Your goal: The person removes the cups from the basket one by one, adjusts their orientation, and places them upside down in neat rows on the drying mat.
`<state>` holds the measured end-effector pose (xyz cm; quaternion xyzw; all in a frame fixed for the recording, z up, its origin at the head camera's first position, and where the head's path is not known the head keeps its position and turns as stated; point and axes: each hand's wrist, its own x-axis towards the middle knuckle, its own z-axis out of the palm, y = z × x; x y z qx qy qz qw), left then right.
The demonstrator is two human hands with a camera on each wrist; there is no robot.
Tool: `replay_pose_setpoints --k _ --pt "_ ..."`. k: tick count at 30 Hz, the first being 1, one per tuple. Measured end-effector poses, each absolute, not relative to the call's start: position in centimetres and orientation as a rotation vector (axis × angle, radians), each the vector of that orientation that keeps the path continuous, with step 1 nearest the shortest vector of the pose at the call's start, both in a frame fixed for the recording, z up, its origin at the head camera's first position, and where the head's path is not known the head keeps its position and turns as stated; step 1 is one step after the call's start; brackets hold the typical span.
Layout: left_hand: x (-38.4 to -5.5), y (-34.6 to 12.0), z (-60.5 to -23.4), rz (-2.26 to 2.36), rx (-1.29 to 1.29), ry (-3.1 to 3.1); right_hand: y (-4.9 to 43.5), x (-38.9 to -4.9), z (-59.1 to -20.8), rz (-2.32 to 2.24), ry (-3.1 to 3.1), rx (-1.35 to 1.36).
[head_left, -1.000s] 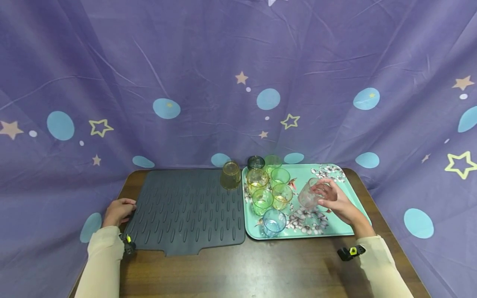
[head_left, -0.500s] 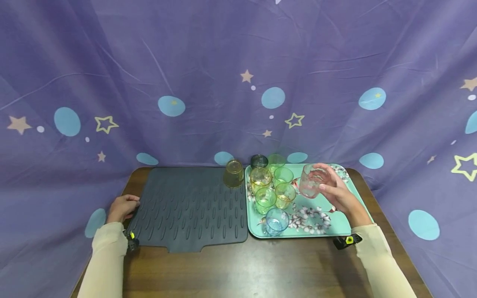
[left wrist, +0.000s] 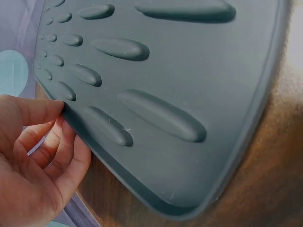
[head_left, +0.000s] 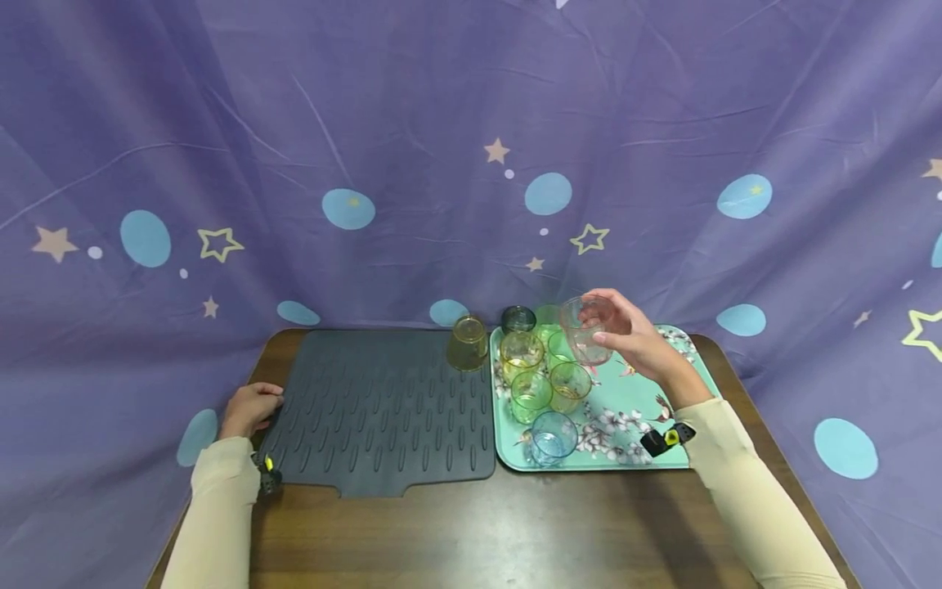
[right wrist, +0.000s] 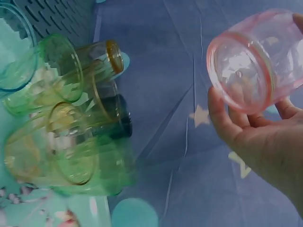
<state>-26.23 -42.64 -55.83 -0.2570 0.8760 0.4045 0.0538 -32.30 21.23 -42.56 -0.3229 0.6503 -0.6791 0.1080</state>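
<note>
My right hand grips a clear pink glass, lifted above the back of the mint-green floral tray. In the right wrist view, the fingers curl round the pink glass, which lies tilted. At the far left, my left hand pinches the left rim of a dark grey ridged drying mat; its fingertips meet that rim in the left wrist view. An amber glass stands upside down on the mat's back right corner.
Several glasses crowd the tray's left half, among them a blue glass, a green glass, a yellow glass and a dark glass. A purple curtain hangs behind the wooden table.
My right hand has raised the pink glass off the tray and carried it leftward and back, near the other glasses. The left hand stays at the mat's rim. The head view has shifted slightly.
</note>
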Motion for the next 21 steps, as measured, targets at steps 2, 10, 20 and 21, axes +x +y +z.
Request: replay_pose_setpoints --k 2,10,20,21 --pt "-26.3 -42.6 -55.8 1.228 -0.775 2.662 20.5 -32.7 -41.8 -1.936 2.001 -0.922" --pt "-26.3 -42.7 -55.6 1.221 -0.772 2.661 17.2 -33.5 -38.8 -1.557 2.327 -0.898" --pt "-26.5 -42.9 -55.9 1.225 -0.797 2.648 10.9 -34.4 -36.2 -1.133 2.561 -1.161" --pt "-26.5 -42.8 -56.0 1.228 -0.802 2.645 10.2 -34.4 -36.1 -1.066 2.600 -1.188"
